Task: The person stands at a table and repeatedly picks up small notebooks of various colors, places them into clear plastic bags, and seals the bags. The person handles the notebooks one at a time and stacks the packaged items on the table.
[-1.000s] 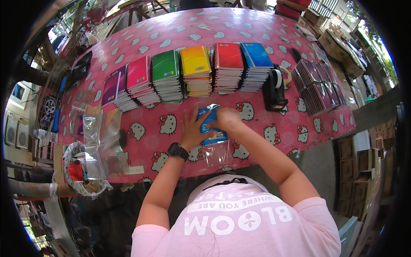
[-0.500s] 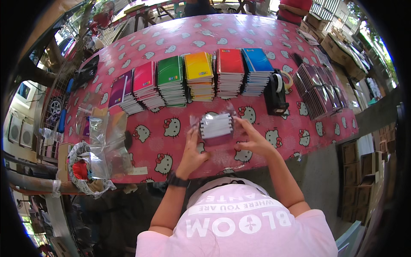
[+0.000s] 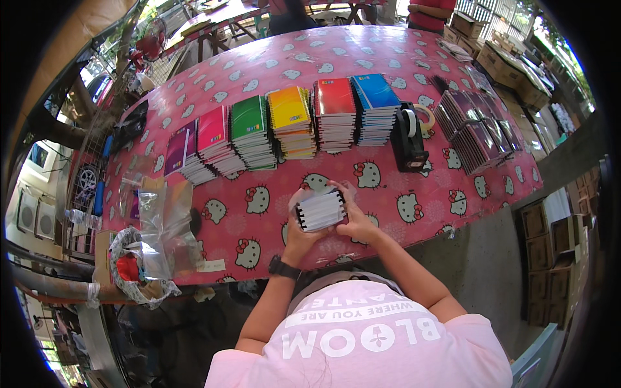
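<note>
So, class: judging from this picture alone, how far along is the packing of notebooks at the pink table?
Done: wrapped dark sets lie fanned at the right. In hand: the left hand and right hand grip a small stack of spiral notebooks, apparently in clear wrap. Left: tall coloured notebook stacks remain, with clear bags and a tape dispenser waiting.

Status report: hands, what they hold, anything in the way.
Left hand and right hand both closed on a bundle of spiral notebooks in clear wrap, above the pink table. Nothing in the way.
</note>
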A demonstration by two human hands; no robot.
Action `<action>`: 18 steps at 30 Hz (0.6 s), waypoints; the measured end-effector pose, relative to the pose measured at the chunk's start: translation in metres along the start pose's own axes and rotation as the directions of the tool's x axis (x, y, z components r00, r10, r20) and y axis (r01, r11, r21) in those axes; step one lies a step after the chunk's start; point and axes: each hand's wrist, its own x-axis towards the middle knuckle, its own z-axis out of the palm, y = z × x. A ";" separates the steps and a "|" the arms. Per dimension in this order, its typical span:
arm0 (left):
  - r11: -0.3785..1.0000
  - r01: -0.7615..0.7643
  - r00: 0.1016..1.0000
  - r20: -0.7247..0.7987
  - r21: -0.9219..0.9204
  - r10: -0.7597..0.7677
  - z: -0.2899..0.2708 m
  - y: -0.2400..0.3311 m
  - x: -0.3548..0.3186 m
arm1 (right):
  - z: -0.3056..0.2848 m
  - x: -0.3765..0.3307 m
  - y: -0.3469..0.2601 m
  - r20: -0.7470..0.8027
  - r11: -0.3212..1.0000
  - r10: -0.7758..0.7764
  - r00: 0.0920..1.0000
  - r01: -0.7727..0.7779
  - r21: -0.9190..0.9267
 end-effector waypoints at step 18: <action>0.972 0.236 0.972 -0.005 0.010 -0.236 -0.020 -0.014 -0.006 | -0.023 0.001 0.042 0.013 0.974 0.222 0.975 -0.222 -0.043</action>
